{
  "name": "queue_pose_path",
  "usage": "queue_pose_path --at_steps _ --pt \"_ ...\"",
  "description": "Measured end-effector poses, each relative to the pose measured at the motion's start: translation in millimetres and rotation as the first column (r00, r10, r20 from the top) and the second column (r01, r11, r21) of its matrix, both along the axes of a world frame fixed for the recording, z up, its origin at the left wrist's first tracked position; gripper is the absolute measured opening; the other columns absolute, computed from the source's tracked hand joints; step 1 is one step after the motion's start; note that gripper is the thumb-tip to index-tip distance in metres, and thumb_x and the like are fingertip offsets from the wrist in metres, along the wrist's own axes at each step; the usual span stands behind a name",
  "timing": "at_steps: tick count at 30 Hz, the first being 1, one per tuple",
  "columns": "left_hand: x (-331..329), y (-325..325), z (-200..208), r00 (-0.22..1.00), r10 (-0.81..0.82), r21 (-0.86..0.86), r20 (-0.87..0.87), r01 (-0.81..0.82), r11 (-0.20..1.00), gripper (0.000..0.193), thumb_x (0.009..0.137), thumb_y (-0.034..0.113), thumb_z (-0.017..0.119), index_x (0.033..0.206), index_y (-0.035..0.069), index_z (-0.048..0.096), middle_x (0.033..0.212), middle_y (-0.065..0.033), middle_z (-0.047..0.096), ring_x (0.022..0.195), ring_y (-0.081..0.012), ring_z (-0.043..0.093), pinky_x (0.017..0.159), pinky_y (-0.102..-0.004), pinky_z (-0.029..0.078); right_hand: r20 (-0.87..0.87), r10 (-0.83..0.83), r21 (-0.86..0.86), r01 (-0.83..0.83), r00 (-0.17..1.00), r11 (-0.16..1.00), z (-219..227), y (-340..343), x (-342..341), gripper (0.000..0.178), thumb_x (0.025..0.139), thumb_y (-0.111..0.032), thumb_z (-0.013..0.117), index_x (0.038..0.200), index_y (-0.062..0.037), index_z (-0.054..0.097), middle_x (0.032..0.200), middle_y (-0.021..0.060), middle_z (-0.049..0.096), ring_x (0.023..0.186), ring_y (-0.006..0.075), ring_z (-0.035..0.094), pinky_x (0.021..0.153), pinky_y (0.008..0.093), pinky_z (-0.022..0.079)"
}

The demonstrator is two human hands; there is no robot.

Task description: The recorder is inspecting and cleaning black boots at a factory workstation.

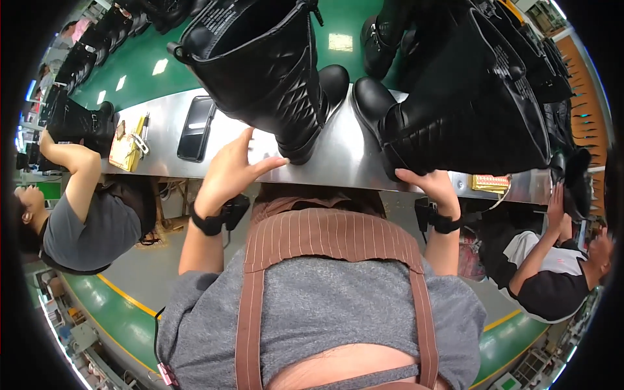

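Note:
Two tall black boots stand upright, side by side, on a shiny metal bench. The left boot has a quilted shaft, a zip and a heel loop; its toe points away from me. My left hand is open beside it, thumb stretched out to the heel. The right boot has a wide shaft leaning rightward. Close to its heel is my right hand, thumb stretched out and apart; its other fingers are partly hidden by the boot. Neither hand wraps round a boot.
A black phone lies left of the boots, then a yellow pad with small tools. A yellow-and-red pad sits at right. Co-workers sit on the left and right. More black boots stand around the bench.

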State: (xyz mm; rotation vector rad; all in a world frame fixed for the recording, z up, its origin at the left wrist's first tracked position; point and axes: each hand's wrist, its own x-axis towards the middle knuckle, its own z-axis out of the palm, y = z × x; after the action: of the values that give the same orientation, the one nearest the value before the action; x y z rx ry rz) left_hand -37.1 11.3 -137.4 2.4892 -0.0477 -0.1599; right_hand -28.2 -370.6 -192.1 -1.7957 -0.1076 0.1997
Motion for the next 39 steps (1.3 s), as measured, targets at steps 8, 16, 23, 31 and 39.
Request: queue_pose_path --at_steps 8,16,23,31,39 --pt "34.9 -52.8 -63.3 0.994 0.024 -0.697 0.104 0.056 0.715 0.056 0.082 0.015 0.080 0.129 -0.002 0.056 0.123 -0.0108 0.065 0.110 -0.0208 0.063 0.099 -0.0334 0.048 -0.032 -0.190 -0.016 0.190 0.981 0.982 -19.3 58.8 11.6 0.051 0.075 -0.007 0.084 0.120 0.0035 0.062 0.116 0.0071 0.066 0.103 0.0156 0.061 0.094 0.0299 0.048" --pt "36.4 -44.8 -27.9 0.974 -0.209 -0.996 -0.081 -0.088 -0.023 0.046 0.097 0.025 0.059 0.135 0.001 0.054 0.134 -0.0113 0.060 0.122 -0.0238 0.058 0.107 -0.0403 0.043 -0.059 0.055 0.886 0.027 0.997 0.462 -14.2 60.6 4.8 0.034 0.089 -0.022 0.058 0.111 0.0016 0.070 0.118 0.0130 0.070 0.111 0.0264 0.065 0.102 0.0405 0.046" --pt "31.8 -43.2 -35.9 0.962 -0.258 -0.985 -0.083 -0.119 -0.126 0.051 0.097 0.033 0.055 0.135 -0.001 0.055 0.135 -0.0120 0.061 0.124 -0.0246 0.056 0.109 -0.0411 0.040 -0.018 0.021 0.906 0.008 1.000 0.422 -16.2 74.1 -0.5 0.039 0.087 -0.024 0.057 0.111 0.0027 0.071 0.118 0.0127 0.070 0.112 0.0275 0.065 0.103 0.0412 0.045" --pt "28.9 -31.0 -48.2 0.954 -0.298 -0.996 -0.045 -0.068 -0.066 0.044 0.096 0.024 0.056 0.130 -0.003 0.058 0.134 -0.0137 0.061 0.124 -0.0247 0.057 0.111 -0.0406 0.038 -0.018 0.084 0.896 -0.021 0.996 0.443 -30.0 69.1 -0.8 0.037 0.084 -0.019 0.060 0.109 0.0068 0.070 0.119 0.0161 0.069 0.119 0.0301 0.061 0.110 0.0442 0.041" --pt "19.1 -46.5 -34.1 0.997 -0.076 -0.999 0.019 0.022 0.037 0.037 0.093 0.007 0.061 0.129 0.000 0.058 0.127 -0.0097 0.063 0.118 -0.0219 0.060 0.105 -0.0388 0.045 -0.121 -0.027 0.848 0.118 0.992 0.517 -37.7 61.4 -1.6 0.019 0.086 -0.007 0.061 0.097 0.0030 0.072 0.104 0.0116 0.071 0.102 0.0212 0.063 0.099 0.0370 0.045"
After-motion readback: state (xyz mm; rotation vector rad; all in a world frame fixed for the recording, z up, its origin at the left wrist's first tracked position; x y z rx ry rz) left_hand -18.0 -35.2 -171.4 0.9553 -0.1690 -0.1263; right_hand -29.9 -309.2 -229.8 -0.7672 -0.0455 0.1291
